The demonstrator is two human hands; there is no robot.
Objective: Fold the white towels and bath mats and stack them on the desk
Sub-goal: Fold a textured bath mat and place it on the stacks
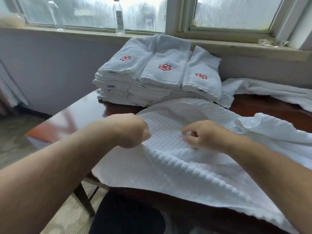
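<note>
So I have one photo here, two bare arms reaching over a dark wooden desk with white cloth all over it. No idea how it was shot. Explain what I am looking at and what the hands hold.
There is no machine here. A person wears a wide-angle camera on the head, so the single picture looks forward and down along their own arms. The left hand grips an edge of a ribbed bath mat that is spread over the desk. The right hand curls its fingers into the mat's middle and seems to pinch it. Behind the mat sits a stack of folded towels with red embroidered flowers. To its right lies some unfolded white cloth. A clear bottle stands on the windowsill.
</note>
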